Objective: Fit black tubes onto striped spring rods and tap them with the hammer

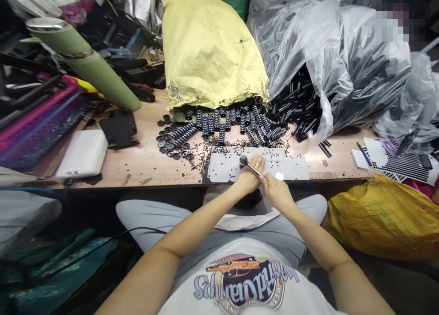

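1. The right hand (276, 190) has its grip closed on a thin metal tool (252, 167) whose round head rests on the white perforated plate (224, 168) at the counter (144, 162) edge; a slip could skid it off the holes.
2. The left hand (251, 174) lies flat beside the head, grip open (fingers close enough to be jabbed).
3. Loose black beads (206, 146) could scatter if the plate jolts.

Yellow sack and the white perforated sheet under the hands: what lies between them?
Head view: ribbed black rollers spilling from the yellow sack, then scattered tiny black beads reaching the white sheet.
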Demonstrator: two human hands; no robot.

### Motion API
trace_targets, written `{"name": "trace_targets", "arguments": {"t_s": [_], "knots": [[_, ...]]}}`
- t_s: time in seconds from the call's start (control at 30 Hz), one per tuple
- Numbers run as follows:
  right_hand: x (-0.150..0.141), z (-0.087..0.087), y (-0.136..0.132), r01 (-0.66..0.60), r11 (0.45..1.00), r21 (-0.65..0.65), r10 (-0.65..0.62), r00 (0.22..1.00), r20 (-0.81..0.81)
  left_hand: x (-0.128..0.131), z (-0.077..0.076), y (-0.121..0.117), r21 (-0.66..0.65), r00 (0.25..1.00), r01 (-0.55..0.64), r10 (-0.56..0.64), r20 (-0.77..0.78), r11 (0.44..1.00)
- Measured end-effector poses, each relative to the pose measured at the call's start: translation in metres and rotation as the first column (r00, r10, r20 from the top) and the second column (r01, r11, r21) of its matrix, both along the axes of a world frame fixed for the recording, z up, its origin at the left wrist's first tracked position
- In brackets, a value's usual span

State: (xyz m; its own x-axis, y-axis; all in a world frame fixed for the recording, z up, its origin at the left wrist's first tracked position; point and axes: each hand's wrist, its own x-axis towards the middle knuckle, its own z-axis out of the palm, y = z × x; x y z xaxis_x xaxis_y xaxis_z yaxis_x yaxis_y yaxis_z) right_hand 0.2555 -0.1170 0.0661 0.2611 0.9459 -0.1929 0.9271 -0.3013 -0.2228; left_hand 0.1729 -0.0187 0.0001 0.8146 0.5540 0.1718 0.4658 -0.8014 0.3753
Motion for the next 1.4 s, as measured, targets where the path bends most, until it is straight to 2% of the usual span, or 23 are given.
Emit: {"name": "trace_targets", "arguments": {"t_s": [0.07, 0.2, 0.23, 0.3, 0.37, 0.43, 0.5, 0.57, 0.63, 0.73, 0.77, 0.8, 0.83, 0.9, 0.93, 0.97, 1.0, 1.03, 1.07, 1.1, 1.2, 1.3, 1.4], "knots": [[0.011, 0.002, -0.001, 0.042, 0.999, 0.034, -0.043, 0.998, 0.034, -0.002, 0.009, 0.004, -0.086, 0.999, -0.031, 0.030, -0.018, 0.996], [0.055, 0.001, -0.013, 0.190, 0.977, 0.099, -0.202, 0.971, 0.130, -0.005, 0.030, 0.019, -0.225, 0.999, 0.014, -0.003, 0.051, 0.974], [0.069, -0.002, -0.016, 0.221, 0.970, 0.097, -0.234, 0.960, 0.151, -0.004, 0.035, 0.027, -0.226, 0.996, -0.035, 0.052, 0.071, 0.973], [0.095, -0.010, -0.014, 0.249, 0.963, 0.101, -0.263, 0.950, 0.168, 0.003, 0.040, 0.047, -0.191, 0.963, -0.241, 0.259, 0.076, 0.952], [0.120, -0.017, -0.001, 0.214, 0.964, 0.156, -0.239, 0.957, 0.164, 0.014, 0.041, 0.070, -0.107, 0.926, -0.371, 0.376, 0.036, 0.922], [0.142, -0.020, 0.025, 0.136, 0.952, 0.274, -0.189, 0.966, 0.177, 0.025, 0.037, 0.090, 0.015, 0.950, -0.313, 0.313, -0.014, 0.950], [0.161, -0.019, 0.059, 0.101, 0.922, 0.374, -0.191, 0.958, 0.213, 0.031, 0.032, 0.106, 0.118, 0.989, -0.135, 0.141, -0.044, 0.984], [0.178, -0.016, 0.093, 0.127, 0.912, 0.390, -0.226, 0.949, 0.220, 0.030, 0.029, 0.116, 0.148, 0.999, 0.014, -0.010, -0.031, 0.989], [0.190, -0.014, 0.117, 0.176, 0.917, 0.358, -0.240, 0.960, 0.142, 0.023, 0.029, 0.119, 0.087, 0.997, 0.062, -0.066, 0.039, 0.994], [0.195, -0.014, 0.125, 0.237, 0.904, 0.356, -0.249, 0.968, -0.012, 0.010, 0.035, 0.109, -0.209, 0.961, -0.002, 0.060, 0.270, 0.978], [0.191, -0.016, 0.121, 0.260, 0.880, 0.397, -0.233, 0.966, -0.117, 0.007, 0.037, 0.101, -0.361, 0.921, -0.012, 0.152, 0.359, 0.932], [0.183, -0.018, 0.115, 0.291, 0.847, 0.445, -0.190, 0.948, -0.257, 0.005, 0.039, 0.092, -0.527, 0.863, 0.002, 0.264, 0.430, 0.850], [0.172, -0.021, 0.106, 0.336, 0.806, 0.487, -0.118, 0.898, -0.424, 0.004, 0.041, 0.083, -0.685, 0.797, 0.045, 0.388, 0.464, 0.727], [0.142, -0.031, 0.088, 0.424, 0.754, 0.502, 0.081, 0.699, -0.710, 0.007, 0.044, 0.065, -0.896, 0.690, 0.187, 0.596, 0.411, 0.402], [0.124, -0.036, 0.079, 0.440, 0.757, 0.483, 0.150, 0.602, -0.784, 0.009, 0.046, 0.058, -0.934, 0.662, 0.261, 0.659, 0.356, 0.243], [0.107, -0.040, 0.071, 0.418, 0.791, 0.446, 0.193, 0.521, -0.832, 0.011, 0.047, 0.052, -0.939, 0.645, 0.323, 0.698, 0.311, 0.120], [0.092, -0.044, 0.064, 0.393, 0.814, 0.428, 0.220, 0.473, -0.853, 0.012, 0.049, 0.047, -0.928, 0.633, 0.369, 0.719, 0.286, 0.044], [0.079, -0.045, 0.059, 0.352, 0.832, 0.428, 0.239, 0.469, -0.850, 0.012, 0.050, 0.044, -0.920, 0.617, 0.391, 0.736, 0.277, 0.018], [0.070, -0.044, 0.055, 0.295, 0.840, 0.456, 0.265, 0.510, -0.818, 0.011, 0.050, 0.041, -0.921, 0.600, 0.388, 0.749, 0.280, 0.034], [0.064, -0.041, 0.054, 0.221, 0.838, 0.499, 0.298, 0.582, -0.757, 0.009, 0.050, 0.039, -0.929, 0.587, 0.362, 0.756, 0.292, 0.078], [0.061, -0.019, 0.055, -0.091, 0.804, 0.588, 0.414, 0.796, -0.442, -0.001, 0.049, 0.034, -0.939, 0.608, 0.233, 0.716, 0.343, 0.252], [0.063, 0.002, 0.059, -0.323, 0.792, 0.518, 0.480, 0.853, -0.202, -0.009, 0.048, 0.027, -0.911, 0.657, 0.170, 0.646, 0.389, 0.376], [0.061, 0.009, 0.058, -0.385, 0.788, 0.480, 0.497, 0.858, -0.127, -0.013, 0.049, 0.023, -0.884, 0.669, 0.213, 0.598, 0.442, 0.415]]}}
